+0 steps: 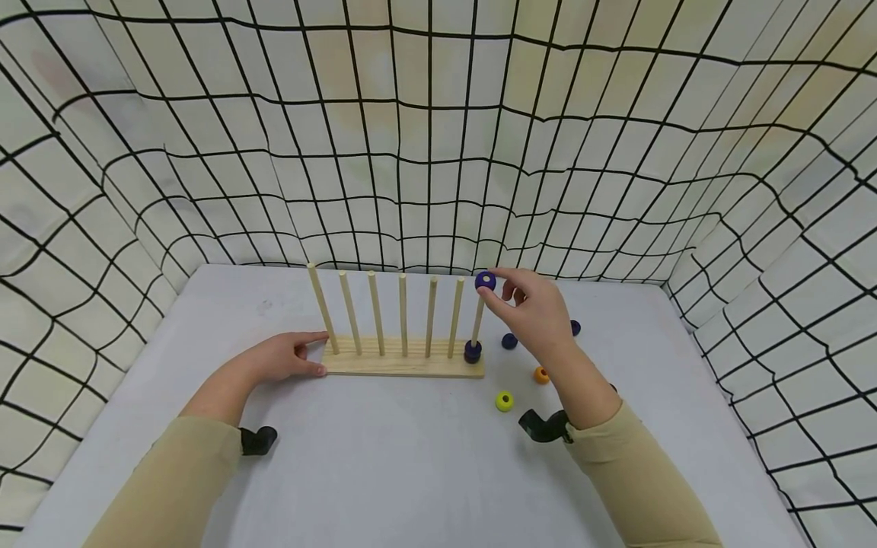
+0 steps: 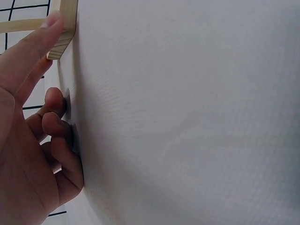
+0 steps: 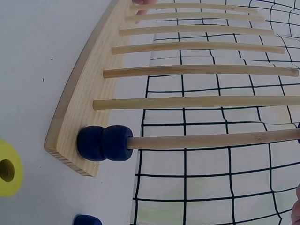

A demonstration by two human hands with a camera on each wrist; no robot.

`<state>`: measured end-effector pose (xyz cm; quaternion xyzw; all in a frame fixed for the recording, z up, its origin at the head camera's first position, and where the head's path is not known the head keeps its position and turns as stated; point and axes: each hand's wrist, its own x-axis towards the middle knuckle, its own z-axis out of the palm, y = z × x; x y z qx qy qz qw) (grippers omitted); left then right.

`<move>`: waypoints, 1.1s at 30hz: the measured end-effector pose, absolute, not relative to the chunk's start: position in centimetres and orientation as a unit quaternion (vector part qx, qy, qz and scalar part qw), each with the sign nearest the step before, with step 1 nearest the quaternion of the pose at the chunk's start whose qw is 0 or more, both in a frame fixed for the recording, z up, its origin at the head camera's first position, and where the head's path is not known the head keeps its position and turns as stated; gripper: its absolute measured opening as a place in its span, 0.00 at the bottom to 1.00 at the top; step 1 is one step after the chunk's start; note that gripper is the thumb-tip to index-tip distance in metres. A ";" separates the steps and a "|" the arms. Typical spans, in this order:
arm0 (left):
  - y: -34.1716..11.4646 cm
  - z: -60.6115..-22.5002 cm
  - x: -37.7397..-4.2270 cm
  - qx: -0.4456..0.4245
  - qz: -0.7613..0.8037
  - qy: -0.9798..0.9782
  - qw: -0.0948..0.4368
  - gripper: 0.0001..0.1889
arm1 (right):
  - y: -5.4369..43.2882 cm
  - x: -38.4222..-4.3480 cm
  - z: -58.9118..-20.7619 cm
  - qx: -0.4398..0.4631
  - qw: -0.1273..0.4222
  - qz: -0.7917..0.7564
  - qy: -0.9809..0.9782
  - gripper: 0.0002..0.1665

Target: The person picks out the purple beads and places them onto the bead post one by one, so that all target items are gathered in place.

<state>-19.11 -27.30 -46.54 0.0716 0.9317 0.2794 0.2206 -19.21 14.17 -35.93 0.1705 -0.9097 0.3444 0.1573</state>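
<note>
A wooden peg rack [image 1: 404,367] with a row of upright pegs stands on the white table. My left hand [image 1: 284,356] holds its left end, thumb at the front corner and index finger at the back; the other fingers curl beside it in the left wrist view. With thumb and fingertips my right hand [image 1: 537,308] pinches a dark blue bead [image 1: 478,281] at the top of the rightmost peg. The light peg tip shows in the bead's hole. Two dark blue beads [image 3: 115,143] sit stacked at the foot of that same peg.
Right of the rack lie a yellow bead [image 1: 504,401], an orange bead [image 1: 541,375] partly behind the right forearm, and loose dark blue beads [image 1: 509,341]. Black netting [image 1: 429,106] over pale walls encloses the table [image 1: 384,464] at the back and sides.
</note>
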 end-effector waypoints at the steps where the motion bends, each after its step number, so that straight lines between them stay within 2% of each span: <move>1: -27.3 -46.6 -19.1 0.072 0.280 0.932 0.221 0.43 | 14.2 -19.2 -35.9 0.170 0.157 0.345 -0.909 0.22; 33: -27.2 -46.4 -19.2 0.076 0.277 0.932 0.221 0.44 | 14.4 -19.1 -36.0 0.163 0.158 0.350 -0.909 0.22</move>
